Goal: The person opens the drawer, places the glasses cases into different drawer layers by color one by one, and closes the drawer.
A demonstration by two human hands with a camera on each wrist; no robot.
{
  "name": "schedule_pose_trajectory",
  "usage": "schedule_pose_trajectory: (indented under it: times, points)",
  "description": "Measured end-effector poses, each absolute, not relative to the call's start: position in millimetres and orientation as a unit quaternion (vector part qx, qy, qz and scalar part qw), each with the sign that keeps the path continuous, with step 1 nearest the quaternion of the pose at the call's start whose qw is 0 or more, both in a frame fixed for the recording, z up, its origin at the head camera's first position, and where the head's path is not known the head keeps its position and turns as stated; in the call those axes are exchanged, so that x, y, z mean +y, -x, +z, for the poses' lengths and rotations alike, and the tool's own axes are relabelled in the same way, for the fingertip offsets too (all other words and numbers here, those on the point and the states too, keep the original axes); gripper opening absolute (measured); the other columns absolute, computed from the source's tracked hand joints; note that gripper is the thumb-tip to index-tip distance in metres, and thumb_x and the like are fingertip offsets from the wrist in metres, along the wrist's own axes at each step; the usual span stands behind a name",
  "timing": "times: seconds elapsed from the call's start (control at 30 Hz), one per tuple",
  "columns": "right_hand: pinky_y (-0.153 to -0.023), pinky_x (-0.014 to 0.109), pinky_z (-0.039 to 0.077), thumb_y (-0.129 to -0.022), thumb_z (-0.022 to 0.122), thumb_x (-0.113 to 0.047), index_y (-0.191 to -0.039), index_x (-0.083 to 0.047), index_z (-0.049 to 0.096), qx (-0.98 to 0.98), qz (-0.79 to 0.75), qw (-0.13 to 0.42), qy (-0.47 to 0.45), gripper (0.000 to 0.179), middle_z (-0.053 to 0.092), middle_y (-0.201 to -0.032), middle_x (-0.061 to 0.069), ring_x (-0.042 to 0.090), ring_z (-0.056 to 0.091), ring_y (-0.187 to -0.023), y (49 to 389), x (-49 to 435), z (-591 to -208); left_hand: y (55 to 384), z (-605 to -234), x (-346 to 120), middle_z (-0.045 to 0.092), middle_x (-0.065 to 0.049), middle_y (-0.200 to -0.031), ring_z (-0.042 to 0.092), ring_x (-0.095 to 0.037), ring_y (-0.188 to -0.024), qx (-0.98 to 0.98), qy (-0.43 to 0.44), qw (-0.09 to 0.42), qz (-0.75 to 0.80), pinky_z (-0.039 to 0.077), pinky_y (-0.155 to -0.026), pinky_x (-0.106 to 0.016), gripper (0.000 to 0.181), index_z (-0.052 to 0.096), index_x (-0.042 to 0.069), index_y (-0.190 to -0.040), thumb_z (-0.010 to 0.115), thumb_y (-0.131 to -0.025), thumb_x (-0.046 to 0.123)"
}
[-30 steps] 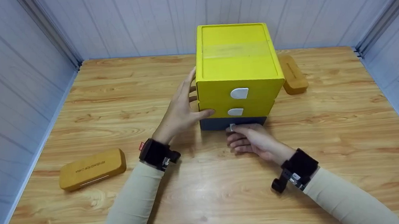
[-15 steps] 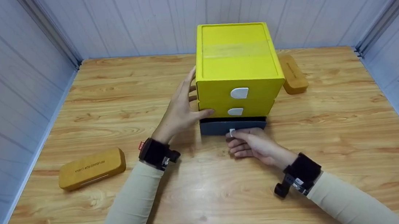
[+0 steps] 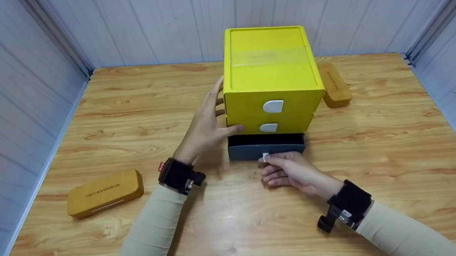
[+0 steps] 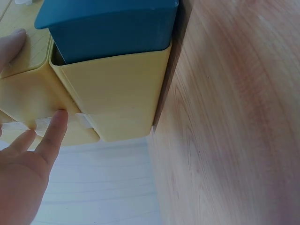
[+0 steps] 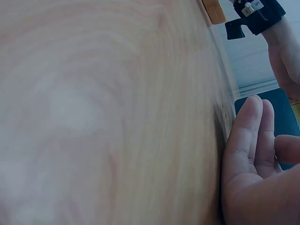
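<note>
A yellow drawer cabinet stands on the table, with white pull tabs on its two upper drawer fronts. Its dark blue bottom drawer is partly pulled out, and the visible interior is dark. My right hand pinches the white pull tab of this drawer between thumb and index finger, the other fingers below. My left hand presses the cabinet's left side with extended fingers, its thumb on the middle drawer's front. In the left wrist view the blue drawer juts from its yellow casing.
One mustard-coloured oblong case with lettering lies at the left of the wooden table. A similar case lies right behind the cabinet's right side. White panel walls enclose the table at the back and sides.
The blue bottom drawer has slid out toward me from nearly closed, and my right hand has moved back with its tab. My left hand stays against the cabinet.
</note>
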State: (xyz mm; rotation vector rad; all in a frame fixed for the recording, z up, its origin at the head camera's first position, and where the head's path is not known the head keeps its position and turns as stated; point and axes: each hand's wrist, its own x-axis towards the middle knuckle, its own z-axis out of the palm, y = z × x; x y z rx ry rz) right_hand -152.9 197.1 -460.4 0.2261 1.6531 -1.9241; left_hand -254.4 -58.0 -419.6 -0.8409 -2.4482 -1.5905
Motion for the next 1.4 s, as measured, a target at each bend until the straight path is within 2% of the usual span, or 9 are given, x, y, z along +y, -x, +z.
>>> schedule_pose_trajectory:
  times: [0.17, 0.57, 0.97, 1.4]
  points:
    - [-0.078, 0.03, 0.065, -0.111, 0.057, -0.022, -0.14, 0.01, 0.059, 0.618, -0.721, 0.303, -0.078, 0.043, 0.077, -0.092, 0.007, 0.016, 0.077, -0.082, 147, 199, -460, 255, -419, -58, 0.028, 0.0, -0.172, 0.055, -0.025, -0.14, -0.807, 0.275, 0.053, -0.519, 0.054, -0.107, -0.034, 0.127, 0.012, 0.042, -0.17, 0.096, -0.079, 0.013]
    - [-0.079, 0.029, 0.065, -0.111, 0.058, -0.025, -0.139, 0.01, 0.061, 0.624, -0.712, 0.316, -0.062, 0.045, 0.077, -0.093, 0.007, 0.016, 0.077, -0.083, 136, 200, -461, 255, -420, -59, 0.027, 0.003, -0.173, 0.054, -0.022, -0.141, -0.808, 0.267, 0.048, -0.523, 0.053, -0.107, -0.029, 0.128, 0.011, 0.045, -0.169, 0.095, -0.079, 0.012]
    - [-0.077, 0.027, 0.064, -0.11, 0.06, -0.028, -0.139, 0.01, 0.061, 0.617, -0.713, 0.327, -0.059, 0.047, 0.078, -0.091, 0.007, 0.015, 0.076, -0.079, 124, 201, -462, 255, -420, -58, 0.027, 0.008, -0.172, 0.054, -0.021, -0.14, -0.803, 0.276, 0.053, -0.526, 0.054, -0.109, -0.037, 0.125, 0.012, 0.048, -0.168, 0.095, -0.08, 0.013]
    - [-0.076, 0.027, 0.064, -0.11, 0.059, -0.025, -0.137, 0.011, 0.061, 0.613, -0.715, 0.331, -0.061, 0.044, 0.078, -0.091, 0.007, 0.015, 0.076, -0.078, 112, 200, -462, 255, -419, -58, 0.026, 0.009, -0.173, 0.054, -0.022, -0.141, -0.811, 0.269, 0.049, -0.516, 0.053, -0.108, -0.031, 0.126, 0.011, 0.048, -0.168, 0.095, -0.081, 0.015]
